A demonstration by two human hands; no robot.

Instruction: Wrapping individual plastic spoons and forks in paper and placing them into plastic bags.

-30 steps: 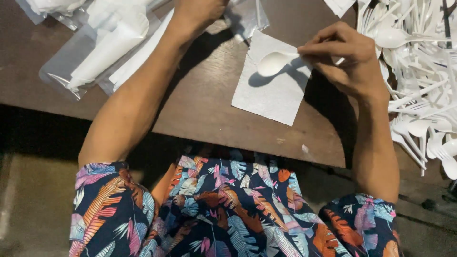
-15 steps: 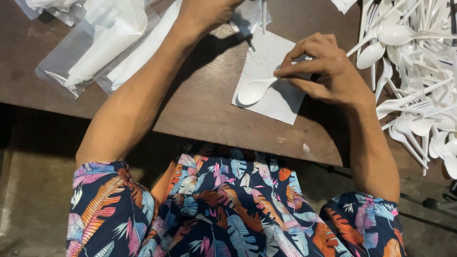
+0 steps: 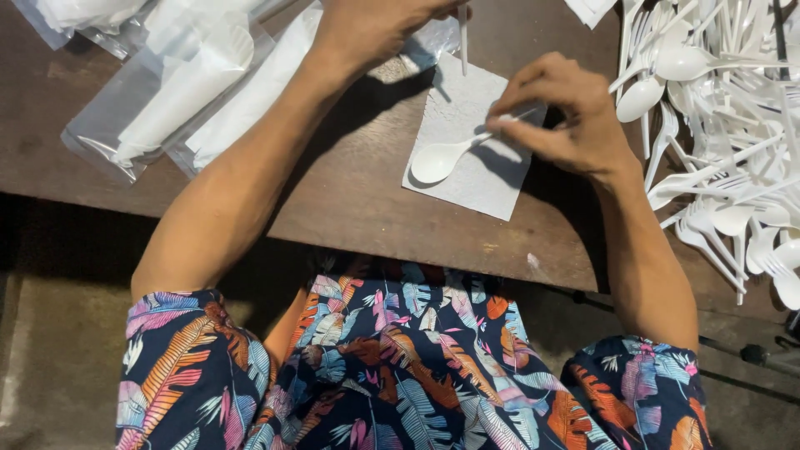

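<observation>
The right hand [image 3: 567, 112] pinches the handle of a white plastic spoon [image 3: 446, 157], whose bowl rests on a white napkin [image 3: 479, 179] lying on the brown tabletop [image 3: 350, 183]. The left hand [image 3: 375, 25] closes its fingers on a thin white stick [image 3: 463, 37] above the napkin's far edge. A heap of plastic cutlery [image 3: 725, 125] lies to the right, clear packets [image 3: 167, 92] to the left

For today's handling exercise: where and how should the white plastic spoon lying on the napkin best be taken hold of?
Grip the white plastic spoon by its thin handle, coming from the right. The bowl lies flat on the napkin pointing lower left, while the handle angles up toward the right hand, whose fingertips already pinch it there.
</observation>
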